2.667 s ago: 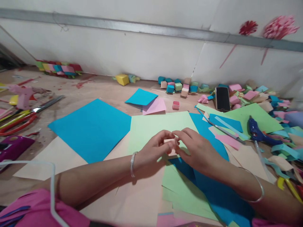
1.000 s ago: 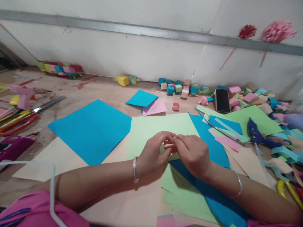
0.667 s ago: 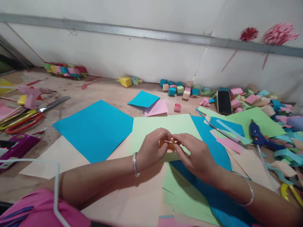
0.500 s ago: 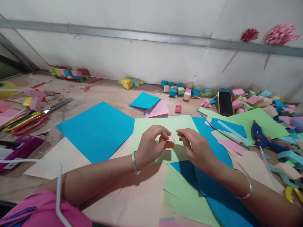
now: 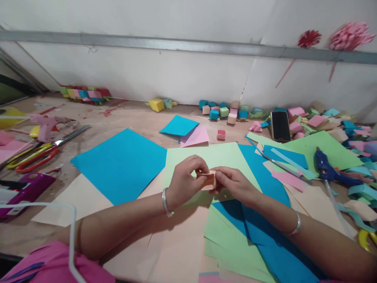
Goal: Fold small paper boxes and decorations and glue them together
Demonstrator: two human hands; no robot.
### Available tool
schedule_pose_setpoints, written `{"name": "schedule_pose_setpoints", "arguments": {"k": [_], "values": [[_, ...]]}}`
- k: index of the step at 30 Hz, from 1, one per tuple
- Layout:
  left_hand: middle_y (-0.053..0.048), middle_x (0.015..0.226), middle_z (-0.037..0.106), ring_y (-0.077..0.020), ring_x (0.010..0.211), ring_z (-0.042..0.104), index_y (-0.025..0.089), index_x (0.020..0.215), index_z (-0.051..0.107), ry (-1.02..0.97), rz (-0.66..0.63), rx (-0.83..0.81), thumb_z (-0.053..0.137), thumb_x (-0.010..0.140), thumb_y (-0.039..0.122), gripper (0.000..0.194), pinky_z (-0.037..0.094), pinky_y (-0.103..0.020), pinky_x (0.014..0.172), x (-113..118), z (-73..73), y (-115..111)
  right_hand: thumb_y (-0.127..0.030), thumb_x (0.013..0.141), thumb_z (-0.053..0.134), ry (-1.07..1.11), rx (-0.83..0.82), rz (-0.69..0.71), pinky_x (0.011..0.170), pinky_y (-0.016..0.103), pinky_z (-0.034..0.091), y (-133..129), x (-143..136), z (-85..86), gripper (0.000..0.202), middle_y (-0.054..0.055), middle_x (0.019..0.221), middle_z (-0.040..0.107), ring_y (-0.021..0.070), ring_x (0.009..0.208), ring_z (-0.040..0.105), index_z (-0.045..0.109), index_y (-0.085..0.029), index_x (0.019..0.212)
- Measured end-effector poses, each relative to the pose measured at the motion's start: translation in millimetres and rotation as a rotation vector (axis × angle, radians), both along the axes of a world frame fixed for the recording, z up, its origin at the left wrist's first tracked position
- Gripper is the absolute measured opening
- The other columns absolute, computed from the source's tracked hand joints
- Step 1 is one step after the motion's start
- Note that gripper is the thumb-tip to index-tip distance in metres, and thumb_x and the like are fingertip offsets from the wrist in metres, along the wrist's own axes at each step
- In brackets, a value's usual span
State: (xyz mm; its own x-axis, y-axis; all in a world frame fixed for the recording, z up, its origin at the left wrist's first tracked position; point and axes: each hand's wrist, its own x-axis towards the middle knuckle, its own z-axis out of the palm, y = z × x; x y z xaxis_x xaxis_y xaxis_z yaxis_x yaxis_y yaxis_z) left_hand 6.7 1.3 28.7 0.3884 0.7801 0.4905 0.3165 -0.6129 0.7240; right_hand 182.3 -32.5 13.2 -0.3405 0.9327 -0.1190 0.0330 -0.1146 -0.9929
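A small peach paper box (image 5: 208,181), with its hollow side facing me, is held between both hands over a pale green paper sheet (image 5: 203,155). My left hand (image 5: 188,179) pinches its left side between thumb and fingers. On its right side, my right hand (image 5: 232,182) presses the wall, thumb in front and fingers behind. The fingertips hide part of the box. Beyond the hands, a small pink open paper box (image 5: 221,135) stands on the table.
Left lie scissors (image 5: 53,149), a pink glue gun (image 5: 47,125) and a purple device (image 5: 29,188). A blue sheet (image 5: 123,165) lies beside the green one. A blue glue gun (image 5: 326,169), a phone (image 5: 280,125) and paper scraps (image 5: 362,192) are at right. Paper cubes (image 5: 214,114) line the wall.
My right hand has moved left and closed onto the right side of the peach box, where before it was apart from it. My left hand keeps its hold.
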Motion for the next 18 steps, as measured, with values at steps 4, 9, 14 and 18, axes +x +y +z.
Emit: {"name": "schedule_pose_setpoints", "arguments": {"k": [4,9,14,18], "values": [[-0.002,0.077,0.064,-0.0127,0.071,0.057,0.016,0.076,0.064,-0.013,-0.019,-0.001,0.069,0.077,0.014,0.005,0.048,-0.026,0.065,0,2.9,-4,-0.049,0.091,0.050,0.020,0.012,-0.021,0.058,0.025,0.049,3,3,0.3,0.039,0.000,0.070,0.064,0.0121,0.060,0.061,0.065,-0.015,0.103],[-0.005,0.091,0.071,-0.0146,0.085,0.065,0.019,0.093,0.073,-0.005,-0.025,0.042,0.064,0.084,0.019,0.012,0.053,-0.027,0.075,-2,-0.8,-3,-0.051,0.092,0.049,0.119,-0.022,-0.001,0.059,0.025,0.047,4,5,-8.9,0.040,0.000,0.065,0.065,0.0125,0.058,0.060,0.065,-0.015,0.100],[-0.005,0.096,0.072,-0.0149,0.088,0.066,0.022,0.100,0.073,0.008,-0.025,0.099,0.063,0.086,0.019,0.018,0.055,-0.027,0.078,-3,-7.4,-1,-0.053,0.092,0.048,0.285,-0.099,0.047,0.062,0.027,0.049,2,1,-19.1,0.040,0.003,0.069,0.066,0.0139,0.062,0.062,0.062,-0.016,0.084],[-0.006,0.099,0.071,-0.0149,0.090,0.066,0.021,0.103,0.072,0.026,-0.043,0.121,0.062,0.086,0.019,0.020,0.056,-0.027,0.079,-3,-9.9,-3,-0.055,0.090,0.050,0.323,-0.153,0.063,0.062,0.028,0.050,-1,-2,-20.9,0.040,0.002,0.069,0.065,0.0146,0.062,0.063,0.058,-0.017,0.083]]}}
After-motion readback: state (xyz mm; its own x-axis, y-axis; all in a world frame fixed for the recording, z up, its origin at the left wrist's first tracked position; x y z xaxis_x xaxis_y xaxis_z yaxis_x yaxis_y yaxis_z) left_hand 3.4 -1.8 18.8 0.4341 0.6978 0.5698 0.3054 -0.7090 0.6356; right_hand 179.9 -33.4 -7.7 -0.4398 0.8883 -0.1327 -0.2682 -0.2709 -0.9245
